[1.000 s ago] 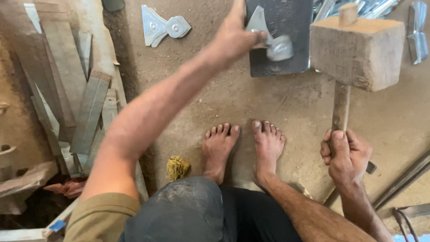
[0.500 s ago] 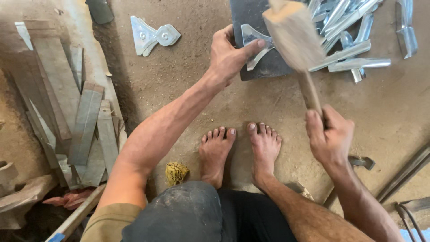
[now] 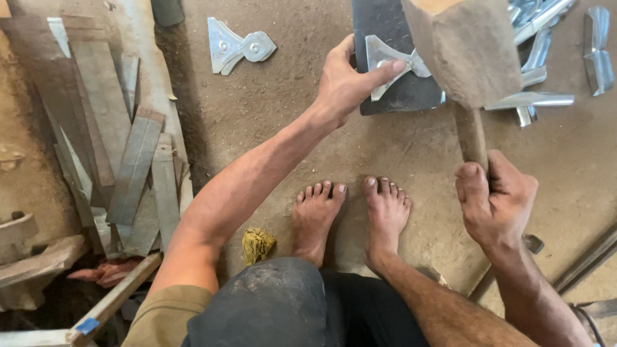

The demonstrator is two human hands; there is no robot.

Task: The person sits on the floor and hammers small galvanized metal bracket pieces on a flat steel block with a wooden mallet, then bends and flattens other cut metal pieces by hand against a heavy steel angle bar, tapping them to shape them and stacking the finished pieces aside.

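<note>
Left hand [image 3: 344, 80] stretched forward, fingers pressed flat on a shiny cut sheet-metal piece [image 3: 385, 61] lying on a dark flat steel plate [image 3: 398, 96] set on the dirt floor [image 3: 289, 128]. No closed grip there: palm and fingertips only pin the piece down, index finger laid along its upper edge. Right hand [image 3: 495, 202] wrapped tight around the wooden handle of a big wooden mallet [image 3: 466, 48], grip fully closed low on the shaft, head raised above the plate and close to the camera (so large and slightly blurred). Bare feet [image 3: 350, 215] planted just behind the plate, a yellowish rag ball [image 3: 257, 244] beside the left foot.

To strike well, judging from this pose: keep the piece flat and fully on the plate, not hanging over its edge; draw the pinning fingers back toward the near corner, well clear of where the mallet face will land; bring the head down square so the soft face flattens rather than dents; hold the handle firm but let the wrist hinge. Main risk: fingertips very near the landing spot.

Around: a pair of similar finished pieces [image 3: 238, 45] farther left on the floor, a heap of bright bent metal parts [image 3: 546, 58] to the right of the plate, worn flat metal strips [image 3: 128, 160] stacked at far left.
</note>
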